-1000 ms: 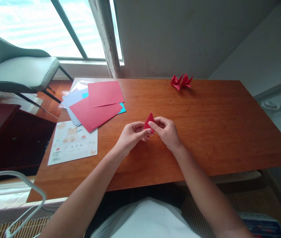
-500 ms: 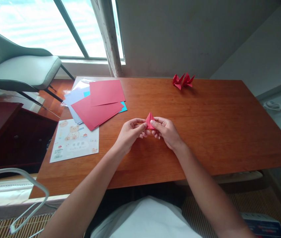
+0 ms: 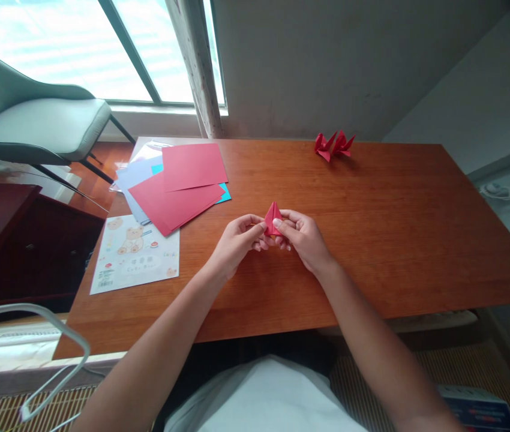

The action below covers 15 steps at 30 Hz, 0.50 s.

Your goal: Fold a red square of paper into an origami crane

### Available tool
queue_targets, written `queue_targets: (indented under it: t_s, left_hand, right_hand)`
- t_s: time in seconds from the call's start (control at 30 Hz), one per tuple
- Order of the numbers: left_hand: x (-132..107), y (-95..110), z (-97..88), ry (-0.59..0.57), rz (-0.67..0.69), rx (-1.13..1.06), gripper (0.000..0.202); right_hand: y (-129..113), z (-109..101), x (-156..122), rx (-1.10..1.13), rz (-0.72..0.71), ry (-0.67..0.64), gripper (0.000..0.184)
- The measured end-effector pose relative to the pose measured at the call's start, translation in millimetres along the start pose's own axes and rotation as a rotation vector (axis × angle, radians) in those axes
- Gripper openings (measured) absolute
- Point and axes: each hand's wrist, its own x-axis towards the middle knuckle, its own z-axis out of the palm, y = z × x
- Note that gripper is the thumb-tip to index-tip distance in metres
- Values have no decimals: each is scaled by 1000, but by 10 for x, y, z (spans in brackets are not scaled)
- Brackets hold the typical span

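Note:
A small piece of folded red paper (image 3: 273, 216), pointed at the top with a crease down its middle, is held up between both hands above the wooden table. My left hand (image 3: 242, 235) pinches its left lower side, thumb on the near face. On the right lower side, my right hand (image 3: 300, 235) grips it the same way, its thumb lying over the front. The paper's lower part and back are partly hidden by my fingers. Toward the far edge stand two red folded paper figures (image 3: 333, 146) with pointed tips.
Red paper sheets (image 3: 194, 168) lie at the table's left over pale and blue sheets. Nearer is a white sheet with bear drawings (image 3: 138, 255). A chair (image 3: 48, 126) stands by the window, and a white curved frame (image 3: 75, 342) is at lower left. The wooden table (image 3: 394, 240) extends right.
The tip of the folded paper sits very slightly higher, its upper flaps a little more rounded. Both hands keep nearly the same grip; the camera view has shifted slightly.

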Motion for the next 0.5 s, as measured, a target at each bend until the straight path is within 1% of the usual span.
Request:
queue_targets:
  t_s: [0.13,0.37,0.5]
  left_hand:
    - [7,0,1,15,42,59,29]
    - [17,-19,-28,8,36,33,29]
    - [10,-27,-28,6,39,30,29]
  right_hand:
    - [7,-3,1,-21,-82,7,28]
    - [-3,3,-3,-31,-3,33,32]
    - [5,11,-1,-45,-21,32,34]
